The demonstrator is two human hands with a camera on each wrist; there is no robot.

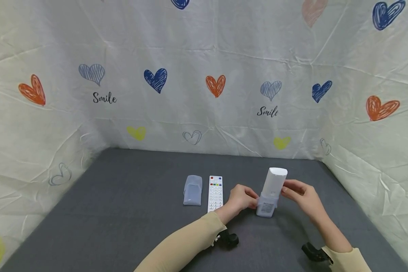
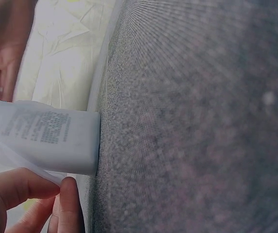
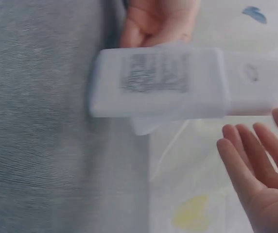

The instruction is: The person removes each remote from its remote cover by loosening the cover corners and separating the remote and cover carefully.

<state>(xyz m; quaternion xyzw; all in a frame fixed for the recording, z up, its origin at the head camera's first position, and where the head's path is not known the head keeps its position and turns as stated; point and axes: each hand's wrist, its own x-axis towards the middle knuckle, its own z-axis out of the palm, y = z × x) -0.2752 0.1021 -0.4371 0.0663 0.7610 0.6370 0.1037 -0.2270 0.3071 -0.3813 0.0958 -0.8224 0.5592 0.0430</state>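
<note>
Sleeve going on upright remote
L hand [image 1: 242,199] pinches the clear silicone sleeve [image 1: 266,207] round the white remote control [image 1: 273,185]; R hand [image 1: 300,193], fingers relaxed, steadies the top — keep remote vertical, pull evenly.

Head view looks down; both wrist views closely share the remote [image 1: 271,192].

The word "Smile" stands in black script on the heart-printed backdrop cloth [image 1: 204,56], once at left and once, partly cut off, at centre right. A block of small print on the back of the upright white remote [image 1: 271,189] is too blurred to read.
</note>
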